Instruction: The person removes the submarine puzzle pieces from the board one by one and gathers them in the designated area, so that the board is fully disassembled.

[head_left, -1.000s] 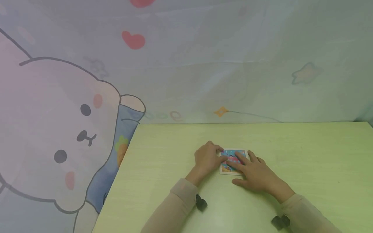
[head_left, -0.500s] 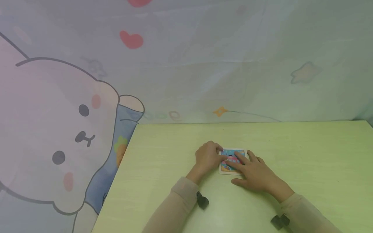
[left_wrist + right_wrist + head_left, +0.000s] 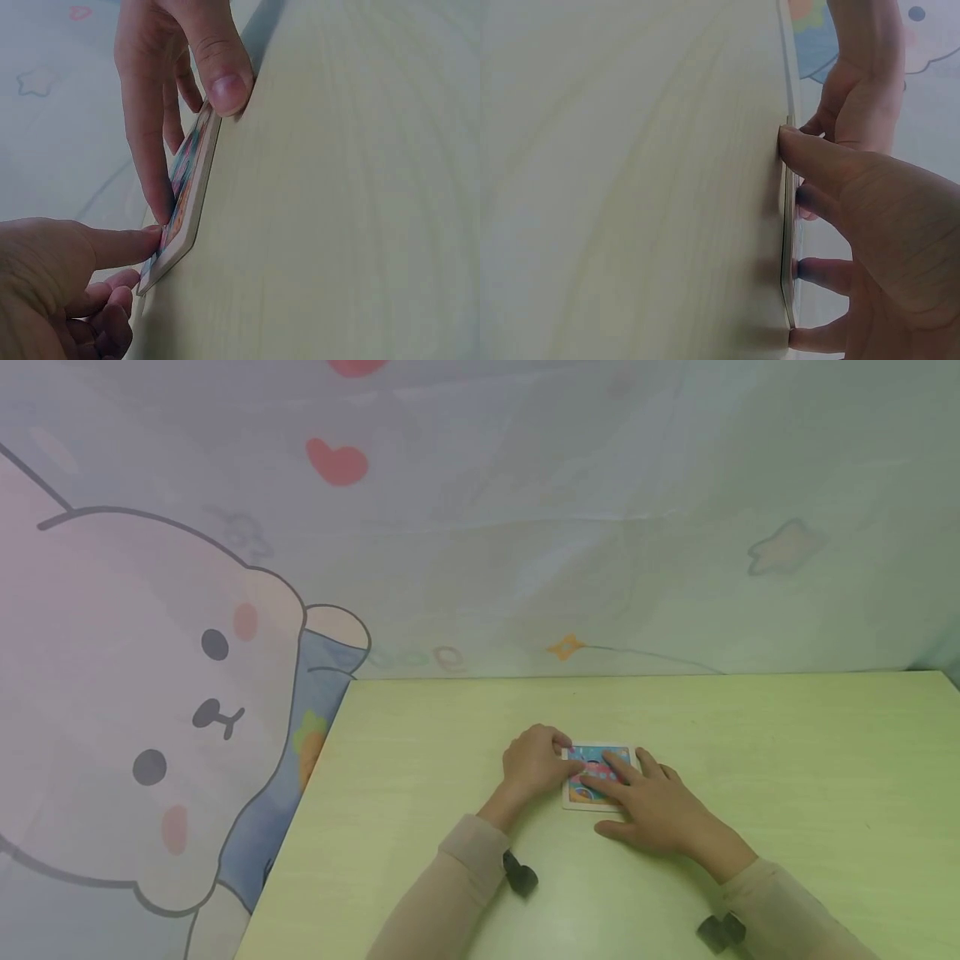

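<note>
A thin square picture board (image 3: pixel 588 751) with a pale border and a blue, pink and orange print lies flat on the table. My left hand (image 3: pixel 534 766) is at its left side, thumb pressed on the print. Its other fingers curl by the left edge, as the left wrist view shows around the board's corner (image 3: pixel 185 236). From the right, my right hand (image 3: pixel 666 812) spreads over the board, fingertips down on the print. Its thumb (image 3: pixel 799 146) reaches the near edge in the right wrist view. Both hands cover parts of the picture.
The pale yellow-green table (image 3: pixel 787 760) stretches around the board on all sides. Behind it hangs a cloth (image 3: pixel 480 527) printed with a bear, hearts and stars. Small dark devices (image 3: pixel 520 874) sit at both wrists.
</note>
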`<state>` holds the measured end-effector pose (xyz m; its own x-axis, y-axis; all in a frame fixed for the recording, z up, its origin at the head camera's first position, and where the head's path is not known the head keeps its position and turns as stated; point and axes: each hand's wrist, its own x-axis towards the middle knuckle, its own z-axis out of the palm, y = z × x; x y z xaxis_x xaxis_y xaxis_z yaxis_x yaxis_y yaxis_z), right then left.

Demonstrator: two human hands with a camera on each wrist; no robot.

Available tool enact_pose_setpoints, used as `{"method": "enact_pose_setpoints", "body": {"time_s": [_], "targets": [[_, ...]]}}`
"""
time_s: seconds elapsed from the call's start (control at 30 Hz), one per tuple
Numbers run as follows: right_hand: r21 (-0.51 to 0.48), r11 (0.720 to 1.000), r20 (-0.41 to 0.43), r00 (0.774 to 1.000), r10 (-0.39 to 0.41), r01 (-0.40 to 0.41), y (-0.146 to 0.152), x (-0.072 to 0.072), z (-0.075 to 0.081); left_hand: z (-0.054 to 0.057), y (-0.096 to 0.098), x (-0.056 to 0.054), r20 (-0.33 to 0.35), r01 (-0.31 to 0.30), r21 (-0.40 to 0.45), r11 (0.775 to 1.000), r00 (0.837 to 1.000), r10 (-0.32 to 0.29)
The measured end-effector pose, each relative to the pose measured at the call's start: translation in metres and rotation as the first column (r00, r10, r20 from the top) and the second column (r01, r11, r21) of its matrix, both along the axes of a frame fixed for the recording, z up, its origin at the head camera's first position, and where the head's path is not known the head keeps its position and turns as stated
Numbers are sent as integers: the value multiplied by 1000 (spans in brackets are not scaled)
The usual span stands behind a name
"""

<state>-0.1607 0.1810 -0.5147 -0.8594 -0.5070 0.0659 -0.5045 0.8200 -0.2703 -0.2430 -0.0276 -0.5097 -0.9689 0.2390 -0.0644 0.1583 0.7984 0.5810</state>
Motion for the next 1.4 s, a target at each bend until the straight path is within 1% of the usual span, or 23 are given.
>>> {"method": "enact_pose_setpoints", "body": {"time_s": [0.27,0.5,1.13,1.4], "targets": [[-3,1000,7,1000,-3,3,0,1,2,-3,0,2,8,-13,41,999,1000,13],[-2,1000,8,1000,-2,2,0,1,3,-5,0,7,5,-25,78,997,1000,25],[3,1000,21,1000,10,-10,0,0,3,-10,0,11,-49,-44,97,994,998,48],[-2,1000,20,1000,6,-6,-1,1,2,-12,1,12,-86,-41,112,993,995,51]]}}
